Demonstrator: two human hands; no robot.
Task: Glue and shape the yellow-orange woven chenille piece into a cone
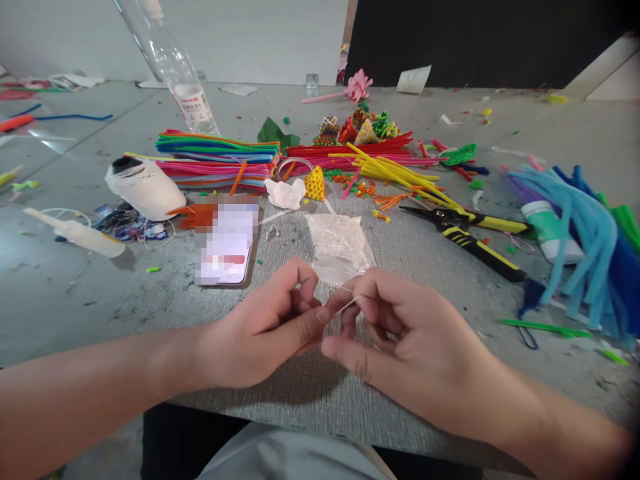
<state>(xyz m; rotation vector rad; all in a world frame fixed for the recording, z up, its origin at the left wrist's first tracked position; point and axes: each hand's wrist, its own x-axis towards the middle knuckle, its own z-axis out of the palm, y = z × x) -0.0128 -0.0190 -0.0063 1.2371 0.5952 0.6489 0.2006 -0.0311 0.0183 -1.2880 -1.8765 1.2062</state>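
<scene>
In front of my body, my left hand (265, 327) pinches a thin white thread (345, 307) between thumb and forefinger. My right hand (400, 327) is curled close beside it, the thread's other stretch running to its forefinger, while its thumb sits a little apart. Just beyond my fingertips lies a clear plastic bag (337, 243) of small pale grains or beads. Behind that bag stands a small yellow cone with red dots (315, 183), next to a crumpled white tissue (285, 193). A phone (233, 240) with a lit screen rests left of the bag.
Black-and-yellow pliers (480, 250) lie at right, near blue fuzzy strips (575, 220) and a white-green tube (553, 233). Bundled coloured pipe cleaners (220, 160) stretch across the back. A plastic bottle (187, 100), a white-wrapped spool (145, 187) and a glue bottle (80, 233) occupy the left.
</scene>
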